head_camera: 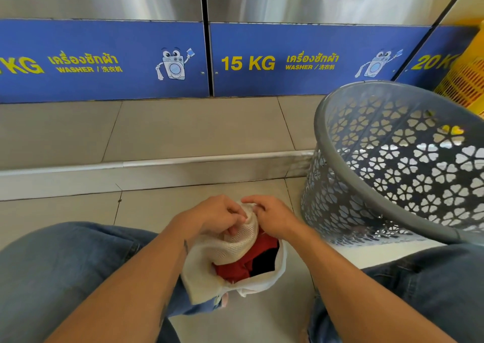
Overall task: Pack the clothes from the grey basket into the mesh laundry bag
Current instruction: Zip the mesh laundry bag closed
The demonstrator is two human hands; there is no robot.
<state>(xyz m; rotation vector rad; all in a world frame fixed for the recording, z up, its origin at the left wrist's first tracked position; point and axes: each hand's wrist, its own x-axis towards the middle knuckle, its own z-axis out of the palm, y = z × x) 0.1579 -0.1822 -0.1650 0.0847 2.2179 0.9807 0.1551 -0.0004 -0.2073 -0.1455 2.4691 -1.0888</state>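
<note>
A white mesh laundry bag (230, 245) rests between my knees on the floor, its mouth partly open. Red cloth (235, 266) and something black (263, 264) show inside it. My left hand (217, 215) and my right hand (269, 215) both pinch the bag's far edge at the top, fingers closed on the mesh. The grey basket (392, 164) with flower-shaped holes stands tilted to the right of the bag; no clothes show in the part of its inside that I see.
Steel washers with blue panels (288, 62) line the wall ahead on a raised tiled step (183, 133). A yellow plastic basket (466, 80) sits at the far right behind the grey one. My jeans-clad knees (65, 277) flank the bag.
</note>
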